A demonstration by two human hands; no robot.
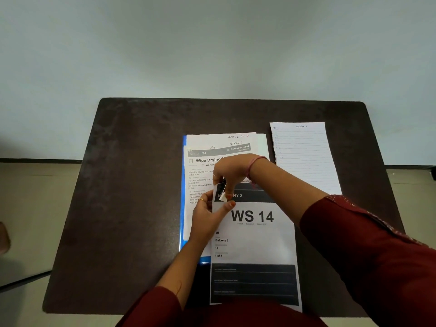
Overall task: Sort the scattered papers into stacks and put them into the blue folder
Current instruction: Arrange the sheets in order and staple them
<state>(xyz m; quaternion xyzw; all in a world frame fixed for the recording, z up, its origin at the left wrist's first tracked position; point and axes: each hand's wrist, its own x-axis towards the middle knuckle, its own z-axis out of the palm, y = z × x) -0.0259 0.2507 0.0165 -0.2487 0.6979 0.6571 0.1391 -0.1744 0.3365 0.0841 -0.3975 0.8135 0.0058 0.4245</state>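
Observation:
A printed sheet reading "WS 14" (253, 234) lies lengthwise at the table's near middle, over the blue folder (182, 204). Printed pages headed "Wipe Drying" (205, 161) lie in the open folder. My left hand (207, 215) holds the top left corner of the WS 14 sheet. My right hand (232, 169) reaches over from the right and pinches that same corner, which is curled up with a small white piece (223, 197) showing. A lined handwritten sheet (304, 156) lies apart at the right.
The dark brown table (132, 185) stands against a pale wall. Its left half is bare wood. Beyond the left edge, the floor and a dark bar (23, 278) show.

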